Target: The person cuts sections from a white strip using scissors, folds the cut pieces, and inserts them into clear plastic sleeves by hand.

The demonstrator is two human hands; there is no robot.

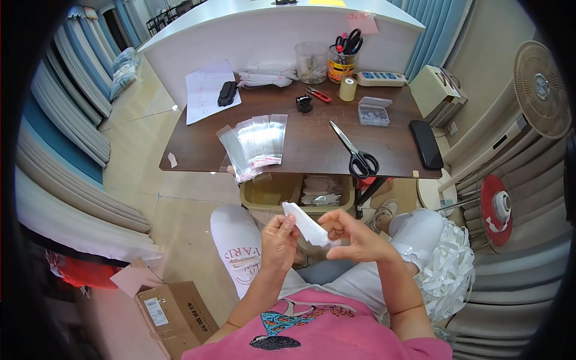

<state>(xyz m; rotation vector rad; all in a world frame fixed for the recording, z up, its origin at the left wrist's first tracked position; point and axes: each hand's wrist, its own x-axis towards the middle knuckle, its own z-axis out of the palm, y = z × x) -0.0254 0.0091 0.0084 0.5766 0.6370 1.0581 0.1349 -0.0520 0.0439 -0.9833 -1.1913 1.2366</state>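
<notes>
My left hand [280, 243] is closed, pinching a flat white folded strip [307, 224] near its upper end, above my lap. The strip slants down to the right and looks like a folded bundle of tape or cloth; its exact kind is not clear. Around its lower end curves my right hand [359, 237], thumb and fingers apart. On the brown table [312, 144] ahead lie a fan of clear plastic bags [255, 143] and black-handled scissors [355, 153].
An olive bin [270, 195] with packed white pieces sits under the table edge. A heap of white strips [447, 273] lies by my right leg, beside a red reel [497, 210]. A black phone [426, 144], clear lidded box [373, 113] and red snips [318, 95] rest on the tabletop. A cardboard box [180, 315] stands lower left.
</notes>
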